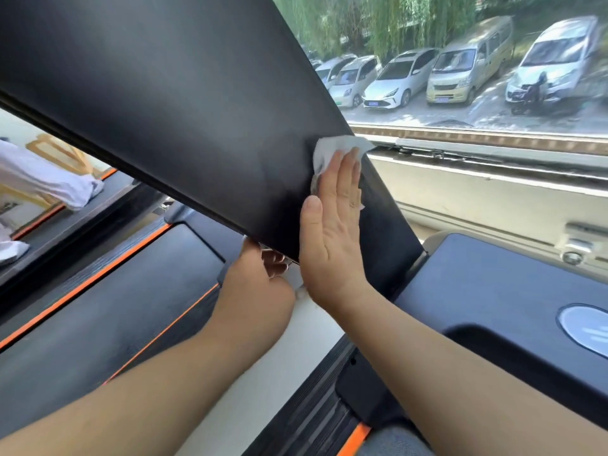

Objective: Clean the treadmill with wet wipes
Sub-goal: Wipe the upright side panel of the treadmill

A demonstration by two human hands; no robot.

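At far left, white-trousered legs [42, 182] are cut off by the frame. At centre, the left hand [260, 281] curls its fingers round the lower edge of the treadmill's black panel [171, 103], fingertips hidden behind it. The right hand [332, 232], fingers straight and together, presses a wet wipe [335, 146] against the panel's right edge, the wipe showing above the fingertips. At upper right, parked cars [467, 70] are blurred.

No words or numbers can be read. The number plates [373, 103] on the parked cars [394, 88], upper right, are blurred; the oval emblem [589, 327] on the dark treadmill cover [493, 291] shows only pale stripes.
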